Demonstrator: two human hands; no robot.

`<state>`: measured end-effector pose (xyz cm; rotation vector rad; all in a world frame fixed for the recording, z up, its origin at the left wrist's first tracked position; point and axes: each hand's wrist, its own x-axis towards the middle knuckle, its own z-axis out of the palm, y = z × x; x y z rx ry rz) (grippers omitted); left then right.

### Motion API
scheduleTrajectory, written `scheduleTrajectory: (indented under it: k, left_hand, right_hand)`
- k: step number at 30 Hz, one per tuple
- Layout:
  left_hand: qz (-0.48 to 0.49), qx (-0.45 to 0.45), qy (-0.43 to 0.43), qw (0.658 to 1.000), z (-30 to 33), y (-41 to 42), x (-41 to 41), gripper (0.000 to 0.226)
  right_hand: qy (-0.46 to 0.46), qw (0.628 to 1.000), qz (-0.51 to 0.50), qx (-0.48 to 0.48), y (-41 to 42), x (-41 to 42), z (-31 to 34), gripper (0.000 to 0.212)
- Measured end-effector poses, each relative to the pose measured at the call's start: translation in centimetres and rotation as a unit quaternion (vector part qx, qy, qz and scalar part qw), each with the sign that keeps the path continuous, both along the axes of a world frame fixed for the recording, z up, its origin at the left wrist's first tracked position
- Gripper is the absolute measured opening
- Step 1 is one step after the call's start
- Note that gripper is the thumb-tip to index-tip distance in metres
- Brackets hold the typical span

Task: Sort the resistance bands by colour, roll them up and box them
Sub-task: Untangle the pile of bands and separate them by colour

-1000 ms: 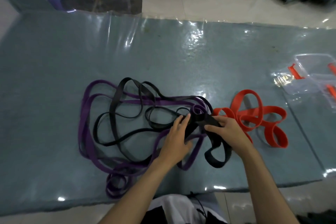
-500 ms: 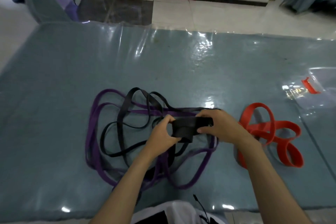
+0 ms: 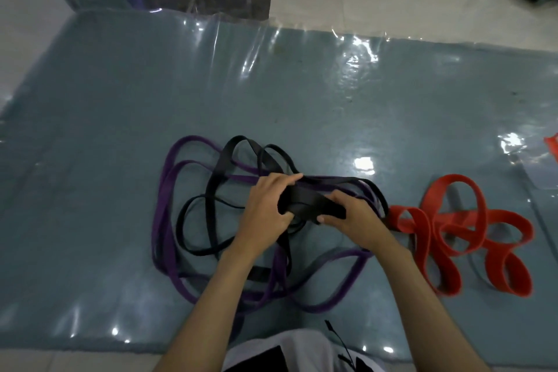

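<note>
On the desk (image 3: 120, 130): both hands (image 3: 265, 208) (image 3: 359, 220), fingers clamped on black band (image 3: 311, 204), apparently mid-roll; beside it purple band (image 3: 163, 205), red band (image 3: 453, 229) unrolled, unboxed.

Far tabletop (image 3: 271, 84) bare; bands nr hands.

both hands (image 3: 265, 211) (image 3: 354, 217) grip folded black band (image 3: 311, 204) — purple band (image 3: 164, 220), red band (image 3: 453, 229) beside.

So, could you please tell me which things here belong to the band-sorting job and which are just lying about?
Job:
wide black rubber band, held by left hand and right hand
purple rubber bands
orange rubber bands

Lying about:
clear plastic table cover
</note>
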<state>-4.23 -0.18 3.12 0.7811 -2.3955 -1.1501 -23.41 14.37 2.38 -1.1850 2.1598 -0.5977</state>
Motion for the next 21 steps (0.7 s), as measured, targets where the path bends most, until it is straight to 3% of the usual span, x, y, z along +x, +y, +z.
scheduleTrajectory:
  k: [3,5,9,11,14,16,19,21]
  left_hand:
    - [-0.099,0.086,-0.074,0.989,-1.4,-1.2,0.6,0.100]
    - [-0.087,0.189,-0.162,0.965,-2.8,-2.0,1.2,0.098]
    - [0.113,0.222,-0.200,0.948,-6.3,-1.4,1.9,0.034]
    - [0.121,0.251,-0.213,0.936,-7.7,0.0,2.1,0.021]
    - [0.066,0.202,-0.265,0.941,-9.1,2.6,2.3,0.040]
    - [0.035,0.139,-0.280,0.949,-9.6,3.6,2.1,0.052]
    - [-0.004,0.122,-0.274,0.954,-10.0,4.0,2.1,0.037]
    - [0.001,0.127,-0.235,0.964,-9.9,4.2,2.4,0.026]
  right_hand:
    - [0.026,0.998,-0.006,0.062,0.8,0.0,-1.4,0.024]
    - [0.022,0.995,-0.031,0.089,1.5,-0.1,-2.1,0.025]
    - [0.056,0.982,-0.139,0.119,3.1,-0.5,-3.3,0.031]
    - [0.061,0.970,-0.174,0.158,4.0,-0.7,-3.7,0.035]
    - [0.011,0.964,-0.182,0.195,5.2,-0.6,-4.3,0.058]
    - [-0.026,0.971,-0.176,0.162,5.5,-0.2,-4.5,0.082]
    - [-0.092,0.973,-0.190,0.089,4.9,0.8,-4.0,0.097]
    - [-0.094,0.975,-0.176,0.094,4.3,1.4,-3.8,0.101]
